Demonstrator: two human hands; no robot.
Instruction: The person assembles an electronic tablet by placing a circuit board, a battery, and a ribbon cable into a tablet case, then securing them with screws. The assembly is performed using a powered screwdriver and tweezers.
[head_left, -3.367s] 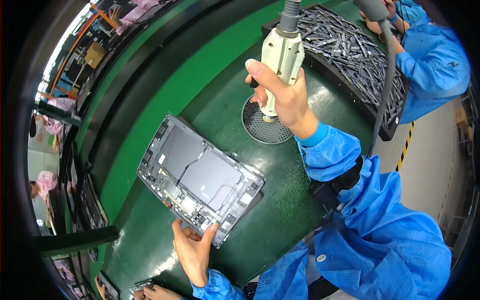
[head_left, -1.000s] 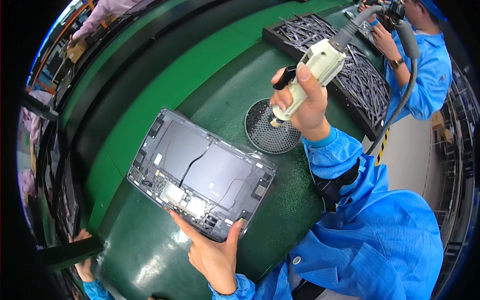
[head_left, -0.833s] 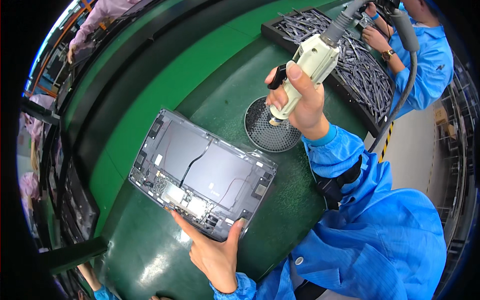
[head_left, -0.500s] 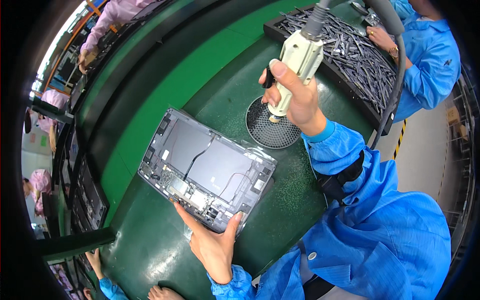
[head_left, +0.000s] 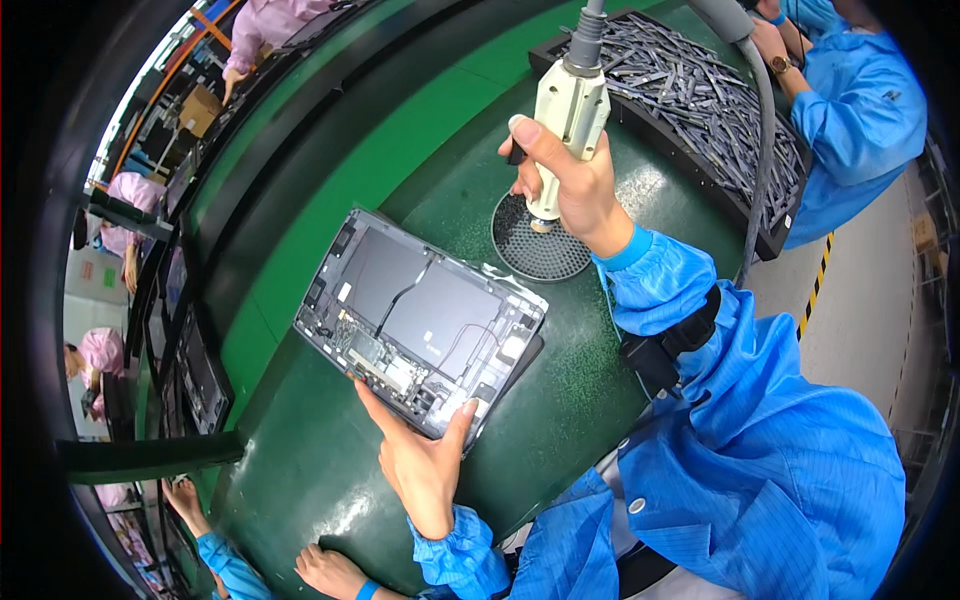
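Observation:
An opened grey tablet back [head_left: 418, 320] lies on the green bench, its dark battery panels and circuit board showing. My left hand [head_left: 420, 462] rests at its near edge, thumb and forefinger spread along the frame. My right hand [head_left: 565, 185] grips a cream electric screwdriver [head_left: 566, 115] upright, its tip down on a round black perforated screw dish [head_left: 538, 250] just right of the tablet. The screwdriver's grey cable [head_left: 757, 130] runs up and over to the right.
A long black tray of grey metal strips [head_left: 690, 95] sits behind the dish. A person in a blue coat [head_left: 850, 120] works at the far right. Other hands [head_left: 330, 572] rest at the lower left. People in pink [head_left: 262, 28] stand along the far line.
My right hand brought the screwdriver from tilted to upright over the screw dish. My left hand shifted slightly along the tablet's near edge. The view swung a little.

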